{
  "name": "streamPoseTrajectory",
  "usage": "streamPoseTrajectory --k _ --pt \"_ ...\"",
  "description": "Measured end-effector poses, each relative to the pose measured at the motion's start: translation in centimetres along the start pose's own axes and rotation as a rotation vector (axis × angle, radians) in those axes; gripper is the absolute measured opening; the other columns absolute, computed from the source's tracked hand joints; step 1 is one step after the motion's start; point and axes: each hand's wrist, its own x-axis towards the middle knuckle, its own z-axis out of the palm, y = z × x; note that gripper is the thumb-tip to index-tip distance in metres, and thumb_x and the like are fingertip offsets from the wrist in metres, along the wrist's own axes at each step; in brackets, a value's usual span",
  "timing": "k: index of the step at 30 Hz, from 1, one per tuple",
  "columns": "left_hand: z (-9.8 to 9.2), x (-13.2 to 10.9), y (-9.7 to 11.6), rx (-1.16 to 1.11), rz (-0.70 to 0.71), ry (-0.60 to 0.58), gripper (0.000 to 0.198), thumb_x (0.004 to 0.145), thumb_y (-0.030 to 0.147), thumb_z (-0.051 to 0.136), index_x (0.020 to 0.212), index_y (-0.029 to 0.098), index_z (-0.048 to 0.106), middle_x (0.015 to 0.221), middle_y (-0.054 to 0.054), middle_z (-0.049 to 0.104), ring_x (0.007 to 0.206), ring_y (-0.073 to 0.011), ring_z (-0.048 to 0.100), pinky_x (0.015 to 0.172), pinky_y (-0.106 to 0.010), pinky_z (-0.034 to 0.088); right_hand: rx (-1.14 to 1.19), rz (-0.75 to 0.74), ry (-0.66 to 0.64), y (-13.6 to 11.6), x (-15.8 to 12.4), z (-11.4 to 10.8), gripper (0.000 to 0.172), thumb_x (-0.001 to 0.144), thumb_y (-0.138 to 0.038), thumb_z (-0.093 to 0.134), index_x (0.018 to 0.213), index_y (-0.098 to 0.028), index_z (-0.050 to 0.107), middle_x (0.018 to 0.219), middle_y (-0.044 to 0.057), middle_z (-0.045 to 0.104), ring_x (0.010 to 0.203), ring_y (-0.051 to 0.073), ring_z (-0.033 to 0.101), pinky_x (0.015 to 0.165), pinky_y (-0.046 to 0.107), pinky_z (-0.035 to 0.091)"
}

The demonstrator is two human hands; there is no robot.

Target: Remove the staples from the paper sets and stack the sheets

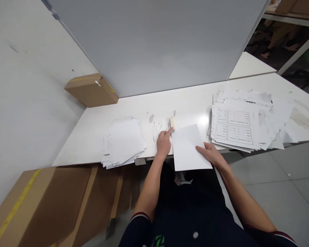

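Observation:
My left hand (pixel 164 143) rests at the table's front edge with its index finger stretched out. The fingertip touches the near end of a small cream-coloured block (pixel 172 123), which lies on the tabletop; I cannot tell whether it is an eraser or wood. The other fingers are partly curled and appear to hold nothing. Pinched at its right side by my right hand (pixel 211 153), a blank white sheet of paper (pixel 189 147) extends past the table's front edge. The thumb lies on top of the sheet and the other fingers are hidden beneath it.
To the left lies a stack of white papers (pixel 126 140); a larger, untidy pile of printed sheets (pixel 237 123) sits to the right. A grey panel (pixel 159 44) rises behind the white table (pixel 193 99). Cardboard boxes stand at the back left (pixel 92 91) and lower left (pixel 54 202).

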Motion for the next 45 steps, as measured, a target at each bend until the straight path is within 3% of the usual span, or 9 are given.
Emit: streamPoseTrajectory --k 10,17,22,26,27,29,32,38,45 --pt "0.4 -0.1 -0.4 0.042 0.06 0.056 0.052 0.083 0.006 0.028 0.13 0.026 0.04 0.092 -0.007 0.048 0.087 -0.0177 0.046 0.08 -0.031 0.04 -0.093 -0.038 0.028 -0.4 -0.5 -0.4 0.033 0.068 -0.035 0.06 0.093 -0.013 0.061 0.08 0.006 0.07 0.066 0.02 0.064 0.056 0.027 0.05" --pt "-0.3 -1.8 0.4 -0.083 0.105 0.195 0.043 0.088 0.016 0.029 0.13 0.018 0.037 0.102 -0.01 0.055 0.096 -0.0176 0.049 0.086 -0.032 0.04 -0.161 -0.124 0.345 -3.5 -1.5 -5.7 0.038 0.068 -0.04 0.063 0.097 -0.015 0.061 0.083 0.008 0.068 0.065 0.021 0.063 0.051 0.028 0.049" --pt "-3.7 -5.1 -1.6 0.009 0.051 0.349 0.029 0.086 0.023 0.039 0.11 0.018 0.055 0.098 -0.009 0.061 0.096 -0.019 0.051 0.088 -0.036 0.04 -0.293 -0.136 0.561 -6.1 -0.8 -12.1 0.039 0.069 -0.047 0.061 0.094 -0.017 0.061 0.081 0.012 0.066 0.065 0.023 0.06 0.049 0.031 0.045" --pt "-7.9 -7.0 -5.3 0.186 -0.097 0.439 0.025 0.082 0.03 0.049 0.102 0.017 0.057 0.098 -0.01 0.059 0.098 -0.0211 0.05 0.091 -0.039 0.037 -0.668 -0.179 0.903 -6.9 -1.4 -14.7 0.054 0.073 -0.053 0.055 0.112 -0.016 0.054 0.093 0.018 0.063 0.093 0.035 0.056 0.073 0.045 0.043" --pt "-8.7 -7.3 -6.1 0.229 -0.121 0.421 0.027 0.08 0.032 0.051 0.102 0.018 0.057 0.101 -0.011 0.057 0.1 -0.0222 0.049 0.092 -0.04 0.037 -0.703 -0.216 0.941 -6.8 -1.7 -14.5 0.056 0.075 -0.053 0.052 0.118 -0.017 0.05 0.099 0.018 0.062 0.095 0.035 0.055 0.077 0.048 0.042" --pt "-9.7 -7.6 -7.3 0.297 -0.149 0.355 0.032 0.077 0.035 0.054 0.104 0.018 0.057 0.106 -0.012 0.055 0.105 -0.0241 0.047 0.092 -0.04 0.036 -0.659 -0.277 0.884 -6.4 -2.3 -13.2 0.055 0.079 -0.054 0.046 0.124 -0.021 0.044 0.107 0.016 0.06 0.087 0.032 0.059 0.074 0.047 0.044" --pt "-10.0 -7.8 -8.3 0.357 -0.16 0.257 0.036 0.076 0.036 0.055 0.107 0.019 0.055 0.111 -0.012 0.053 0.106 -0.0255 0.047 0.09 -0.039 0.038 -0.583 -0.344 0.706 -5.2 -2.7 -9.3 0.047 0.08 -0.05 0.047 0.12 -0.024 0.047 0.103 0.011 0.062 0.072 0.024 0.062 0.064 0.039 0.048" --pt "-9.5 -7.9 -8.7 0.391 -0.154 0.21 0.038 0.077 0.037 0.053 0.11 0.019 0.053 0.112 -0.012 0.054 0.106 -0.0263 0.048 0.088 -0.039 0.038 -0.664 -0.453 0.355 -2.4 -1.8 -1.7 0.041 0.081 -0.045 0.047 0.111 -0.019 0.054 0.097 0.008 0.065 0.066 0.017 0.061 0.066 0.031 0.046" --pt "-9.5 -7.8 -8.3 0.375 -0.159 0.228 0.028 0.082 0.034 0.046 0.101 0.02 0.061 0.104 -0.01 0.06 0.1 -0.0249 0.05 0.084 -0.037 0.038 -0.71 -0.446 0.141 -1.0 -1.7 1.7 0.036 0.083 -0.042 0.044 0.11 -0.021 0.054 0.101 0.008 0.063 0.072 0.019 0.06 0.071 0.034 0.045"
